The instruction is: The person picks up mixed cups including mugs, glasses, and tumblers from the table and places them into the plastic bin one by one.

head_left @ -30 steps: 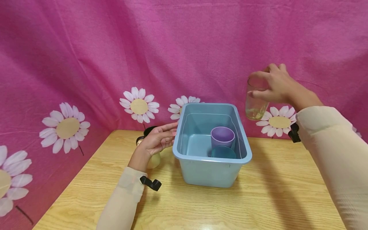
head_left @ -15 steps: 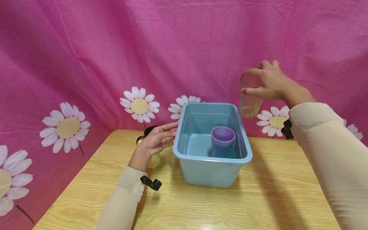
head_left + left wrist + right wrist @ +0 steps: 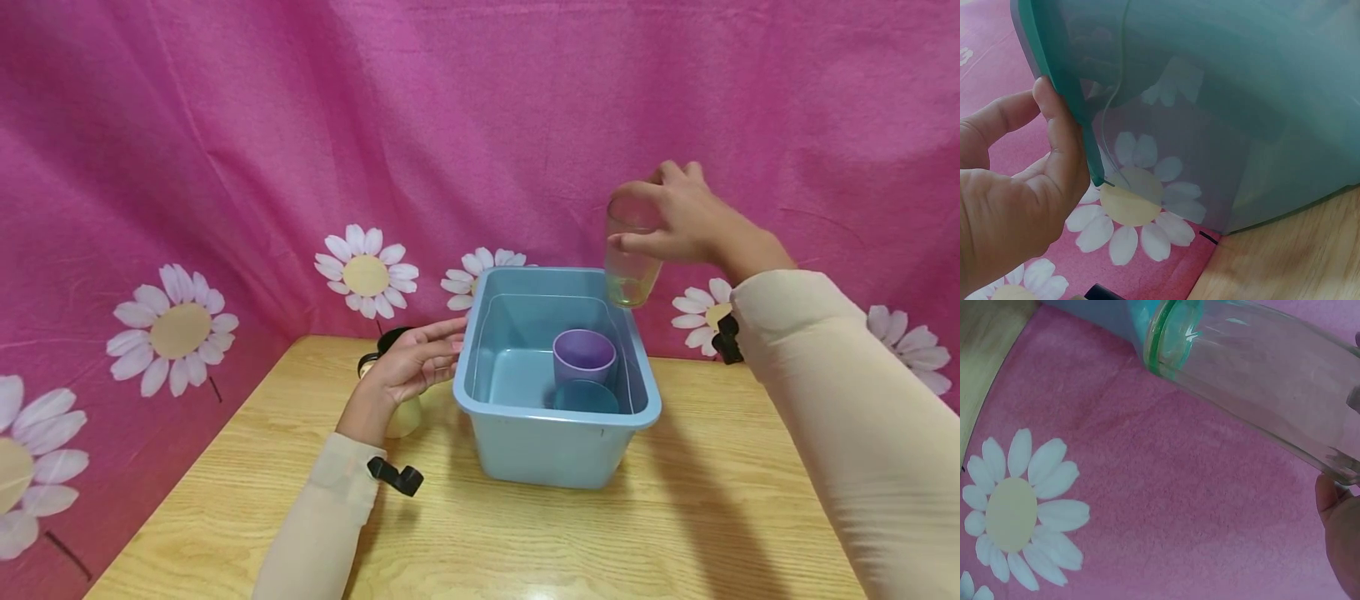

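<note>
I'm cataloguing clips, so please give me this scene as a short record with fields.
Right hand: grips a clear glass by its upper end
Glass: off the table, by the far right rim of the bin in the head view
Left hand: touches the bin's left rim
Bin: light blue, on the table
In the bin: purple cup; teal cup or bowl, partly hidden
Behind the left hand: cream container, black top, partly hidden
Backdrop: pink cloth with white flowers
</note>
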`<state>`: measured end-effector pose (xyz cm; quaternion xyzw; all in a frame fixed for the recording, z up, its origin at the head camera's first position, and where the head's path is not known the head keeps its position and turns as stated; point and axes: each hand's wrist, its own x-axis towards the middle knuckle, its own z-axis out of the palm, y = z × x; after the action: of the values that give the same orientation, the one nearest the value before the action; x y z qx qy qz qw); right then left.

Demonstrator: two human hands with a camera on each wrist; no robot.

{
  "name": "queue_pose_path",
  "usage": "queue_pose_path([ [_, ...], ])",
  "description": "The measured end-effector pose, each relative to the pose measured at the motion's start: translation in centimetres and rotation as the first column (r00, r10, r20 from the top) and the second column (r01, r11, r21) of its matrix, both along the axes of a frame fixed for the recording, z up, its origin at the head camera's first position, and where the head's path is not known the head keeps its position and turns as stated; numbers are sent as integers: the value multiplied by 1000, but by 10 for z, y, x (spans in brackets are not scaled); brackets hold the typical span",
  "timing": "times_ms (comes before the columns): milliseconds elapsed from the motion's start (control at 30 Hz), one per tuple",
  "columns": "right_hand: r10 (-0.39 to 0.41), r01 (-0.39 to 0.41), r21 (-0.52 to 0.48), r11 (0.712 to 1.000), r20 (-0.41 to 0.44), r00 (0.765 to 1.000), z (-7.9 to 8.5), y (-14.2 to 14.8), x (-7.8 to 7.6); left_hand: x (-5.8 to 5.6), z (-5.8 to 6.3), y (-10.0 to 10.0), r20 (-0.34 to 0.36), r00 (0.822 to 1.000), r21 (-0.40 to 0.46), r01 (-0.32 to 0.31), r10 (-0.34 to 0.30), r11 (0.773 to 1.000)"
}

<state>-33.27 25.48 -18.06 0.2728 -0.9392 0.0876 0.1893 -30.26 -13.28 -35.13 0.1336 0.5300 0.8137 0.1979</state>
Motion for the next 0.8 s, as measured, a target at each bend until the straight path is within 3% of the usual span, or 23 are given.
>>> queue_pose_path([
  [600, 8, -7, -14, 1000, 42, 999, -11, -18, -4, -2, 0, 1, 2, 1000, -5, 18, -18, 1000],
  [800, 2, -2, -2, 1000, 104, 995, -17, -22, -6, -1, -1, 1, -7, 1000, -16, 11, -12, 1000],
])
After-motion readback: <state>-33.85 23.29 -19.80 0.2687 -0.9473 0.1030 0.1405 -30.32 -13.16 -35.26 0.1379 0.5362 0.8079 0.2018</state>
